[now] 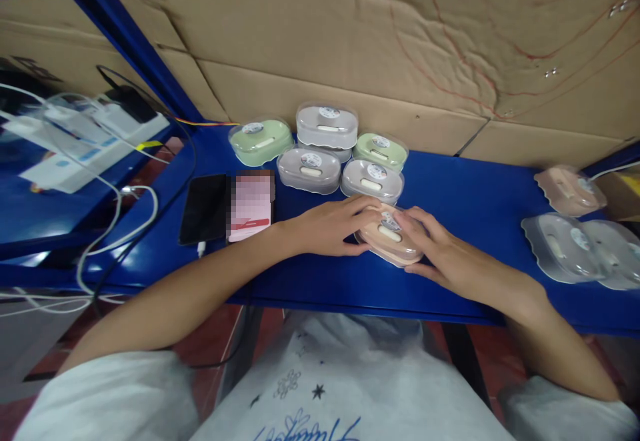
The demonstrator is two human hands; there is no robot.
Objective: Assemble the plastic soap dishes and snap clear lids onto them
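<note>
A peach oval box [395, 244] under a clear cover, with a round label and a pale oblong piece on top, rests near the front of the blue table. My left hand [337, 226] grips its left side, fingers bent over the top edge and thumb low in front. Against the right side, my right hand [433, 244] closes with its fingers on the cover near the label. Just behind stand similar boxes: a grey box [373, 181], a second grey box [309, 169], a green box [381, 152], another green box [261, 141] and stacked grey boxes [327, 124].
A black phone [203, 209] on a cable and a phone with a lit screen [251, 211] lie left. Further left is a power strip [100, 151] with white cables. At right sit a peach box [570, 191] and grey boxes [563, 247]. A cardboard wall [300, 34] closes the back.
</note>
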